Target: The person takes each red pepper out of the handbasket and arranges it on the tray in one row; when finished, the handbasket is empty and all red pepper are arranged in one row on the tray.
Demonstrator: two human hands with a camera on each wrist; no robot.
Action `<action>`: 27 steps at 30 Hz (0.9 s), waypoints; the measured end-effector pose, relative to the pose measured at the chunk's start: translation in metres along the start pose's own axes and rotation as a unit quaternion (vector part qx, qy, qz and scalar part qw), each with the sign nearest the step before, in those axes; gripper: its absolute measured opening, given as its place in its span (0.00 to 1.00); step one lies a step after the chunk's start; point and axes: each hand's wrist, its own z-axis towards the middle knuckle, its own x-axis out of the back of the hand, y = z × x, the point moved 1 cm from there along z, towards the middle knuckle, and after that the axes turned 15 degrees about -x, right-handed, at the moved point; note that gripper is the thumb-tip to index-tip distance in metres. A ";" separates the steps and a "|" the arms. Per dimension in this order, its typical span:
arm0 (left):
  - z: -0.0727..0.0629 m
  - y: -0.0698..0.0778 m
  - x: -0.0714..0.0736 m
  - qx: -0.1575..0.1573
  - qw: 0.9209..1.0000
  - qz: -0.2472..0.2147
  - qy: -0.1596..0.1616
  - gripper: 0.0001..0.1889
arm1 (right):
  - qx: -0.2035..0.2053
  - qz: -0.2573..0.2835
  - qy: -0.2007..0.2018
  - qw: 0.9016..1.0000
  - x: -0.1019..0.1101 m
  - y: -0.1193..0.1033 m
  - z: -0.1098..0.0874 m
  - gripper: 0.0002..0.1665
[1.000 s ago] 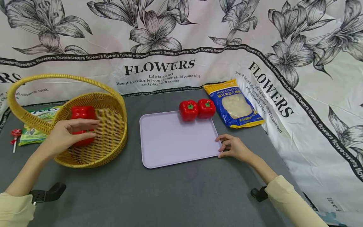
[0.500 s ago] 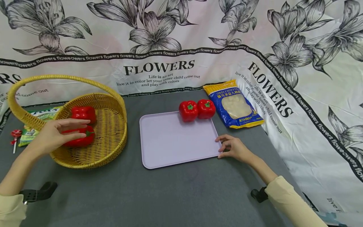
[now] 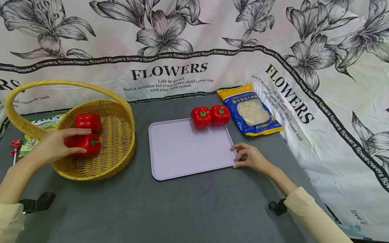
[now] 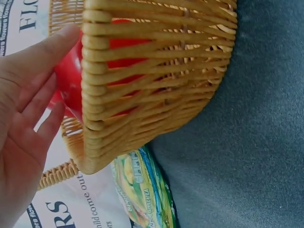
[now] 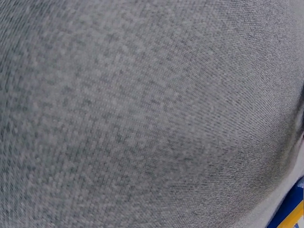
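In the head view, my left hand [image 3: 53,145] reaches over the left rim of a yellow wicker basket [image 3: 121,148]. Its thumb and fingers lie on either side of the nearer red bell pepper [image 3: 88,145] and grip it. Behind that one, a second red bell pepper [image 3: 92,122] lies in the basket. The left wrist view shows the thumb against the pepper [image 4: 70,78], partly hidden by the wicker. My right hand [image 3: 250,158] holds the right edge of a lilac tray [image 3: 185,152], near its front corner. Two more red bell peppers [image 3: 201,118] sit together at the tray's back right.
A blue and yellow orecchiette bag [image 3: 252,111] lies right of the tray. Beside the basket, to the left, are a green packet [image 3: 28,143] and a red lollipop [image 3: 16,144]. The basket's tall handle [image 3: 70,82] arches behind the left hand. Flower-printed cloth hangs at the back.
My left hand has shifted left and drawn back toward the basket's left rim, and the nearer pepper has moved slightly left, its green stem coming into sight. The right hand has stayed on the tray.
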 end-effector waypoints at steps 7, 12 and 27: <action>0.000 -0.003 0.000 -0.014 1.000 0.006 -0.005 0.30 | -0.001 -0.002 0.007 1.000 -0.003 0.026 0.009 0.08; 0.000 -0.004 -0.001 -0.013 1.000 0.011 -0.004 0.31 | 0.004 0.007 0.002 1.000 -0.003 0.027 0.010 0.08; -0.004 -0.005 -0.008 -0.039 0.997 0.052 0.037 0.31 | 0.004 0.007 0.003 1.000 -0.001 0.004 0.001 0.09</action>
